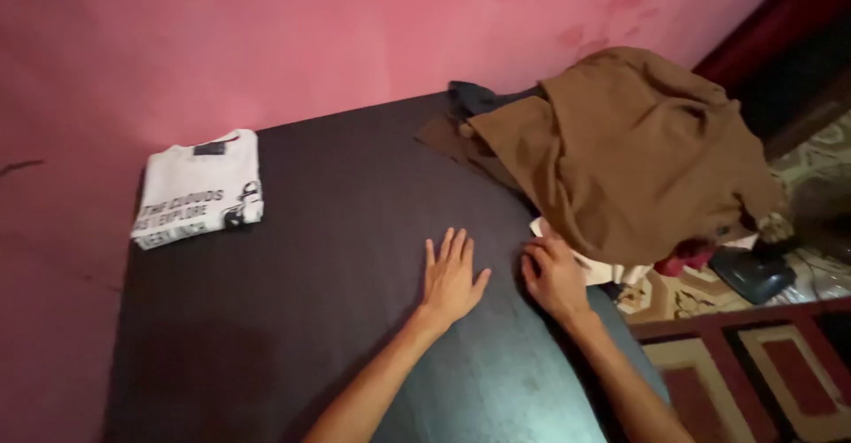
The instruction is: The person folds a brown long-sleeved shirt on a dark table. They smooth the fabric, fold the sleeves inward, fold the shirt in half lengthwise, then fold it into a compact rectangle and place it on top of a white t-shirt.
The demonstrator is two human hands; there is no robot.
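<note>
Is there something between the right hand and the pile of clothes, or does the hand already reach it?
Nothing visible is in the way. The right hand already touches the pale cloth at the bottom edge of the pile, under the brown garment. The left hand lies flat on the dark table, apart from the pile.

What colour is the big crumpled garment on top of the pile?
Brown; the crumpled garment shows plainly in the head view.
</note>
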